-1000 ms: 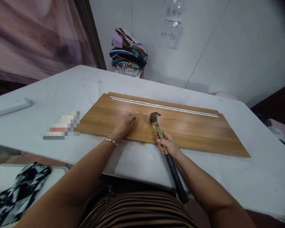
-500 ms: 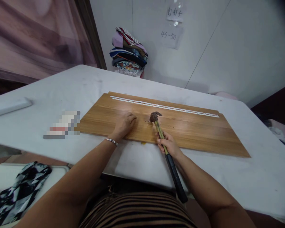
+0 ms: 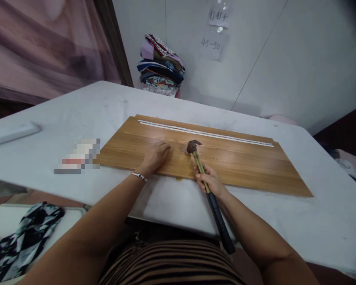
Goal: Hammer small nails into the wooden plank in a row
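A long wooden board [image 3: 240,166] lies on the white table [image 3: 77,114], with a pale strip [image 3: 207,133] running along its far edge. My right hand [image 3: 211,180] is wrapped round the handle of a hammer [image 3: 206,186], high on the shaft. The rusty hammer head [image 3: 192,145] rests on or just above the board beside a row of small dark dots. My left hand [image 3: 156,155] lies on the board to the left of the hammer head, fingers curled downward. A bracelet sits on that wrist.
A blurred-out item [image 3: 78,156] lies on the table left of the board. A white bar [image 3: 12,132] sits at the far left edge. Folded fabrics [image 3: 161,65] are stacked against the wall. Patterned cloth [image 3: 20,237] lies on a lower surface at bottom left.
The hammer head dips very slightly between the frames; both hands stay in place.
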`<state>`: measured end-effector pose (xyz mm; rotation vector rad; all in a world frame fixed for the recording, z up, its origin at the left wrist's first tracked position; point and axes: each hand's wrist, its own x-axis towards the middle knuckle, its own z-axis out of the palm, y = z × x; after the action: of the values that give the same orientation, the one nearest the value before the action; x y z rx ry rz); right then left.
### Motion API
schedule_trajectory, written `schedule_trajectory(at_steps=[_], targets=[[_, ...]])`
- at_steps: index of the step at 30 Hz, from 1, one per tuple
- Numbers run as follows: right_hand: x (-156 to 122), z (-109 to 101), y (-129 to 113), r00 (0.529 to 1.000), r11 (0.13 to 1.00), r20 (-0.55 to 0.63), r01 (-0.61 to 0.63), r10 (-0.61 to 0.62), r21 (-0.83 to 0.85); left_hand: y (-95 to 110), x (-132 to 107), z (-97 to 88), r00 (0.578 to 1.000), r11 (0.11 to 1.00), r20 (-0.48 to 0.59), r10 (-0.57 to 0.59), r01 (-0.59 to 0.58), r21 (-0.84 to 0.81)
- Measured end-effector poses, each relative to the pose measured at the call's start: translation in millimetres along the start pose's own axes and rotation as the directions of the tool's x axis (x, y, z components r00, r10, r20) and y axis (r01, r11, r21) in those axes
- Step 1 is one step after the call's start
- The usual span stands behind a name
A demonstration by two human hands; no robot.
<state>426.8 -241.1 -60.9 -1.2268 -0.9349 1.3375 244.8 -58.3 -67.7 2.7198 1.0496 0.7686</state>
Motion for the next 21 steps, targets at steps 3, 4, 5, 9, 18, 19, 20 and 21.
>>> schedule_trajectory(at_steps=[3,4,5,9,18,19,20,21], targets=[[0.6,-0.9,1.8,1.0,1.0,0.0,-0.005,0.005,0.013,0.2,0.0,-0.1,1.0,1.0,0.002,0.002,-0.002,-0.001],[0.8,-1.3,2.6,1.0,1.0,-0.001,-0.003,0.003,0.016,0.3,0.0,-0.2,1.0,1.0,0.006,-0.001,0.001,0.001],[0.9,-1.6,3.3,1.0,1.0,-0.003,0.0,0.0,0.017,0.4,0.1,-0.3,1.0,1.0,0.011,-0.006,0.006,0.004],[0.8,-1.0,2.8,1.0,1.0,0.003,0.007,-0.007,0.017,0.9,0.6,-0.8,0.999,1.0,0.025,-0.022,0.022,0.01],[0.2,0.8,0.7,1.0,1.0,-0.002,-0.003,0.003,0.011,0.5,0.7,0.0,1.0,1.0,-0.003,-0.01,0.01,-0.003],[0.1,0.7,0.8,1.0,1.0,-0.002,-0.004,0.004,0.006,0.3,0.8,0.2,1.0,1.0,-0.001,-0.011,0.011,-0.004],[0.1,0.5,0.8,1.0,1.0,-0.003,-0.005,0.005,0.001,0.1,0.9,0.4,1.0,1.0,0.0,-0.014,0.014,-0.004],[0.0,0.4,0.7,1.0,1.0,-0.004,-0.006,0.006,-0.002,0.1,1.0,0.4,1.0,1.0,0.001,-0.016,0.016,-0.004]])
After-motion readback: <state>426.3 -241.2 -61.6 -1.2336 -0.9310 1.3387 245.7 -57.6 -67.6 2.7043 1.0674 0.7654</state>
